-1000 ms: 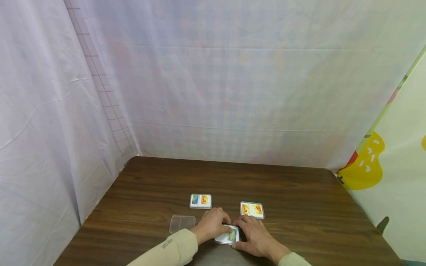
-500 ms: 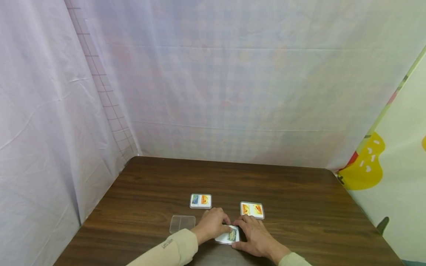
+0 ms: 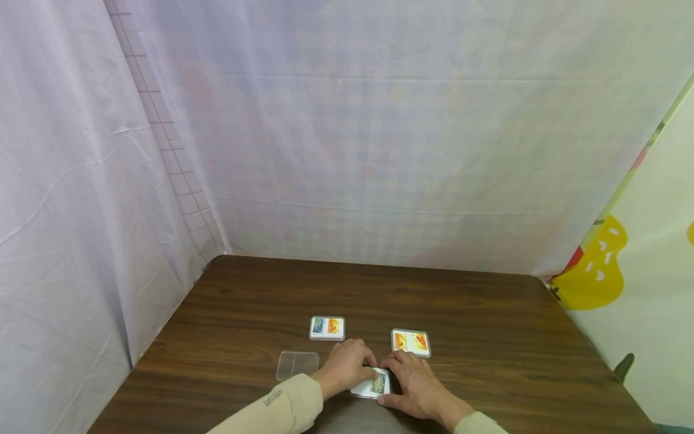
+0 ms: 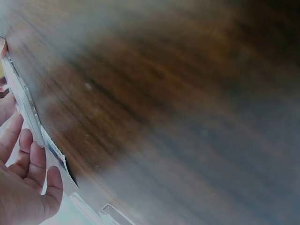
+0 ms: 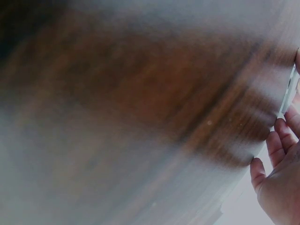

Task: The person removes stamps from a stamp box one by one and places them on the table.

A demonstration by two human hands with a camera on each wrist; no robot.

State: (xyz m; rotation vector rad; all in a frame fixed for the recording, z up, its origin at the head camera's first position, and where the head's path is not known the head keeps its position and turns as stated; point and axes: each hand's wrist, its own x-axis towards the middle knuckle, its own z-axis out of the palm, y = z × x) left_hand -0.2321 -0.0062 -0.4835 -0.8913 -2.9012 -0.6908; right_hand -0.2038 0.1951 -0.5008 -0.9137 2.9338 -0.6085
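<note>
A flat clear plastic case with a white insert and a green picture lies on the table between both hands. My left hand holds its left side, thumb across the top and fingers at the far edge. On its right side, my right hand grips it between thumb and fingers. In the left wrist view the edge of the case runs along my fingertips. The right wrist view shows only a thin strip of the case beside my fingers.
Behind the hands lie two more flat cases: one with a blue and an orange picture, another with two orange pictures. A clear plastic cover lies left of my left hand. White curtains hang behind the table.
</note>
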